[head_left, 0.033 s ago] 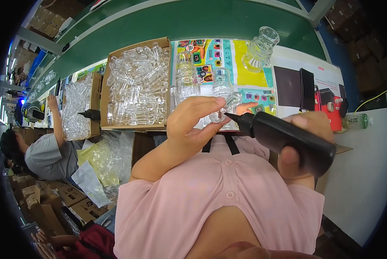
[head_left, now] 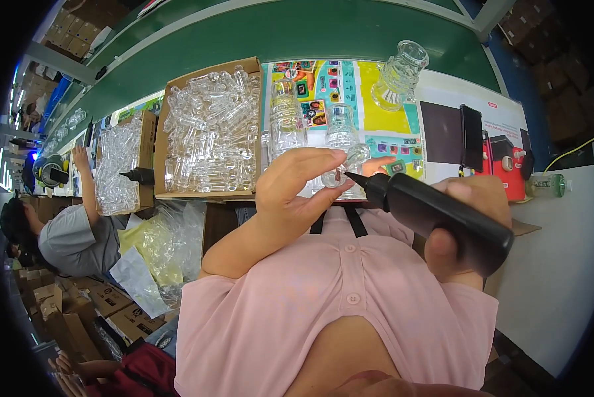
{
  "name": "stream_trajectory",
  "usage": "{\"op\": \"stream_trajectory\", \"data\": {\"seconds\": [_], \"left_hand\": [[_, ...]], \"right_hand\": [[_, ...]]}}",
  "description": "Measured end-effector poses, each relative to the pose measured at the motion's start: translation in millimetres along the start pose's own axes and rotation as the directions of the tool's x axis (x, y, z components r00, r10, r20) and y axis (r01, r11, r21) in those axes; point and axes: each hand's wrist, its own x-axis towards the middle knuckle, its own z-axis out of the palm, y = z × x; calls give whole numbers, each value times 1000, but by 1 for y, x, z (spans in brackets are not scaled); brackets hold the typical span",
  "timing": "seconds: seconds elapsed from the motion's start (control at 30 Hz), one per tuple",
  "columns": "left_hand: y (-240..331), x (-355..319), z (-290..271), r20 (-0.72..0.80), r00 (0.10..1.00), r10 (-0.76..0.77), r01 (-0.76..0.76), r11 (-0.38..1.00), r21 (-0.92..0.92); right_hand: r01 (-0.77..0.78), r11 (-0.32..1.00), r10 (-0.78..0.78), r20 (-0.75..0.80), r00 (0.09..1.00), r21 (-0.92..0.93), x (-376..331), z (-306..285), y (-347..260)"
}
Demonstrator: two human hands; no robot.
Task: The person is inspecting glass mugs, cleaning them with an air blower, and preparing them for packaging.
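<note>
The reference item is the large cardboard box [head_left: 159,149], which is filled with loose clear glass pieces [head_left: 211,122]. To the right of this box, near its front edge, my left hand [head_left: 300,182] pinches a clear glass part [head_left: 357,157] between thumb and forefinger, the two tips set on opposite sides of it. Further right of the box, my right hand [head_left: 472,205] is wrapped around a black squeeze bottle [head_left: 436,215], thumb on the near side of the body. The bottle lies tilted, its pointed nozzle directed left toward the box and positioned at the glass part; I cannot tell whether the tip touches the glass. Just beside the right wall of the box stands a clear vessel [head_left: 287,126]; next to the right is a second vessel [head_left: 340,126], and well apart from the box is a third [head_left: 397,76], leaning in my view. A colourful printed sheet [head_left: 369,119] lies under this area. Left of the box are a smaller box [head_left: 147,142], also holding clear pieces, and a small black bottle [head_left: 140,175]. Beyond these, further left, sits a co-worker in a grey sleeve [head_left: 72,235].
</note>
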Motion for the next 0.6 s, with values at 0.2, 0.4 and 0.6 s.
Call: {"op": "stream_trajectory", "data": {"seconds": [0.2,0.4,0.6], "left_hand": [[7,-3,-2,114,951,-286,306,923,-236],[10,-7,-3,325,825,-462,556,565,-609],[10,-8,-3,253,862,-438,505,712,-488]], "right_hand": [[-39,979,55,-73,996,202,-11,3,-5],[165,961,-138,-132,982,221,-14,6,2],[225,962,-195,-186,963,153,-14,12,0]]}}
